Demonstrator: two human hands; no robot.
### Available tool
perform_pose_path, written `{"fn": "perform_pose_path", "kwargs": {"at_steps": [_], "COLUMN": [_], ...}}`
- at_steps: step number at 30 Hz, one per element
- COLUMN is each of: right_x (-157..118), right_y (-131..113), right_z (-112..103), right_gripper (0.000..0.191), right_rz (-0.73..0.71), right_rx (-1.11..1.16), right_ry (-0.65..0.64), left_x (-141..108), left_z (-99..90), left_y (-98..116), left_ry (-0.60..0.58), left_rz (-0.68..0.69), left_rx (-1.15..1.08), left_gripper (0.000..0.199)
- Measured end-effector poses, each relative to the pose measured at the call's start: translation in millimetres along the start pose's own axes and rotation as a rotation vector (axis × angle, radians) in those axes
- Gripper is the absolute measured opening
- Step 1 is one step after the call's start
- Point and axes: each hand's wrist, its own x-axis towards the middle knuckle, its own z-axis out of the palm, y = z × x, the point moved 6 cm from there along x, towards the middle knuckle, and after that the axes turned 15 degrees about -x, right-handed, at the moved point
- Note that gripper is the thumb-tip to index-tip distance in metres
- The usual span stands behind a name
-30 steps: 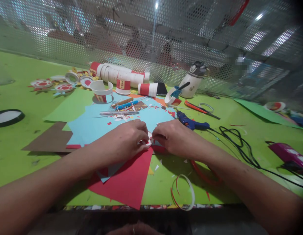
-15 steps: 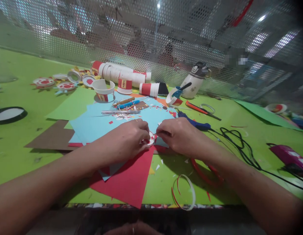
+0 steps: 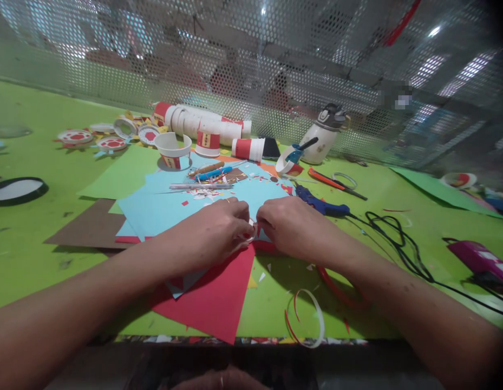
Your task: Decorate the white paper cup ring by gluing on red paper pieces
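A small round white paper piece with red patches (image 3: 252, 229) is gripped at its left side by my left hand (image 3: 221, 225), whose fingers largely cover it. At its right edge my right hand (image 3: 286, 223) has thumb and fingers pinched together; whatever they hold is hidden. Red paper (image 3: 216, 306) lies under and in front of my left hand. Blue paper (image 3: 154, 200) spreads behind the hands, carrying a blue craft tool (image 3: 213, 174), a clear pen-like stick (image 3: 200, 187) and paper scraps.
Paper cups (image 3: 206, 143) and a white bottle (image 3: 316, 143) stand at the back. Turtle-like paper pieces (image 3: 112, 144) lie back left. A blue glue gun (image 3: 322, 205) with a black cord and an orange cutter (image 3: 332, 181) lie right. A cut paper ring (image 3: 318, 319) rests near the front edge.
My right hand has moved slightly left, its fingertips now closer to the round white piece. My left hand keeps its hold, covering a little more of it.
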Motion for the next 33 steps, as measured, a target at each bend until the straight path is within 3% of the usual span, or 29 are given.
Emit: {"fn": "perform_pose_path", "kwargs": {"at_steps": [9,20,33], "right_x": [3,-6,-10], "right_y": [1,21,19], "right_z": [-3,-3,-3], "right_gripper": [0.021,0.019,0.020], "right_rz": [0.030,0.152,0.141], "right_rx": [0.029,0.236,0.260], "right_ry": [-0.079,-0.029,0.037], "left_x": [1,3,0], "left_z": [0.5,0.7,-2.0], "left_y": [2,5,-1], "left_ry": [-0.031,-0.030,0.006], "left_rz": [-0.019,0.012,-0.004], "left_rx": [0.023,0.066,-0.005], "left_gripper": [0.023,0.025,0.017]}}
